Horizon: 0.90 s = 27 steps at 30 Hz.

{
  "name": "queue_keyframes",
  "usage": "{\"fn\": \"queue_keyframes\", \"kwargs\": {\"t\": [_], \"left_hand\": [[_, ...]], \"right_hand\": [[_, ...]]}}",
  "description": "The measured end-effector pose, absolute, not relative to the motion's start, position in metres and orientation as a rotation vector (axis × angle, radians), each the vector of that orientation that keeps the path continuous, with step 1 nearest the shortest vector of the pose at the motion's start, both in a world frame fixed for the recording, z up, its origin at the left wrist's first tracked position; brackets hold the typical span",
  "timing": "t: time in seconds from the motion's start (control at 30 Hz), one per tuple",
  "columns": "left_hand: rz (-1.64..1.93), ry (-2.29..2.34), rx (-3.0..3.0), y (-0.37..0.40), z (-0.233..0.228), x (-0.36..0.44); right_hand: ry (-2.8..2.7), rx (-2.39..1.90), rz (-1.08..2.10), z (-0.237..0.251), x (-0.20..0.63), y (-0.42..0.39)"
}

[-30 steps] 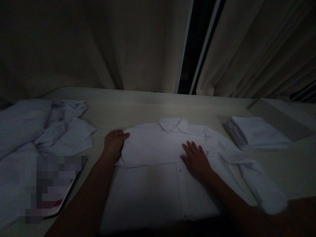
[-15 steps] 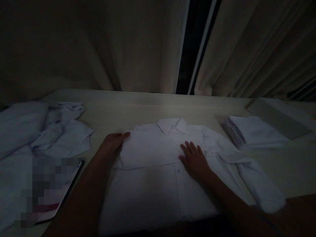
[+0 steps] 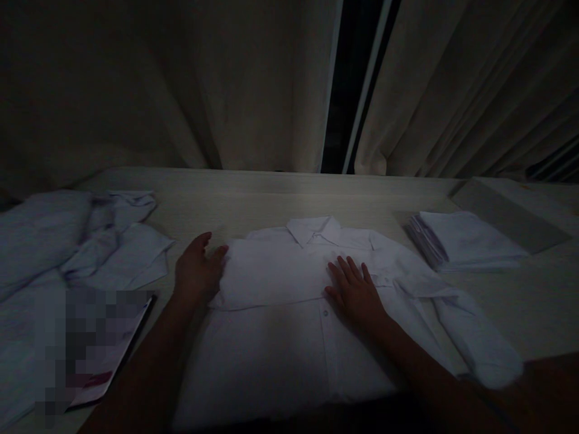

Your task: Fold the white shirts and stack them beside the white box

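A white button-up shirt lies front side up on the pale table, its collar at the far side. One sleeve is folded flat across the chest from the left, while the other stretches out to the right. My right hand rests flat on the chest right of the button strip, fingers spread. At the left edge of the folded sleeve is my left hand, fingers apart and thumb close to the cloth. Whether that thumb touches the fabric I cannot tell. The shirt's lower hem runs into shadow near my body.
Crumpled white clothes are heaped at the left. In front of them lies a dark-edged tablet-like thing, partly pixelated. A stack of folded white cloth sits at the right, beside a pale box. Beige curtains hang behind the table.
My left hand has loosened from the folded sleeve's edge and moved slightly left, its fingers opening. My right hand stays pressed on the shirt.
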<state>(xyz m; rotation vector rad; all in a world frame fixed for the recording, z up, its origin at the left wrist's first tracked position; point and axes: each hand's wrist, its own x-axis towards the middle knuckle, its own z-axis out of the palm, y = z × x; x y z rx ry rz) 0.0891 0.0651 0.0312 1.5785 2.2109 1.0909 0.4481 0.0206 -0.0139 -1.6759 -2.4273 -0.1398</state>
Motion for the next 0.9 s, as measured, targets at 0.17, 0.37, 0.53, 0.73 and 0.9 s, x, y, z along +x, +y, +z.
{"fn": "queue_keyframes", "kwargs": {"t": [0.17,0.37,0.53,0.73,0.9], "left_hand": [[0.572,1.981,2.376,0.030,0.005,0.109],[0.219,2.168,2.348,0.023,-0.037,0.104],[0.206,2.229,2.363,0.029,-0.039,0.100],[0.039,2.298,2.388,0.033,-0.036,0.104],[-0.185,2.357,2.492,0.035,-0.021,0.116]], "right_hand": [[-2.447,-1.671,-0.105,-0.011,0.446,0.015],[-2.415,-1.777,-0.012,-0.013,0.455,0.011],[-2.404,-1.771,0.052,-0.020,0.468,0.012],[-2.361,-1.726,0.043,-0.014,0.473,0.009],[-2.311,-1.707,0.084,-0.006,0.486,0.001]]}}
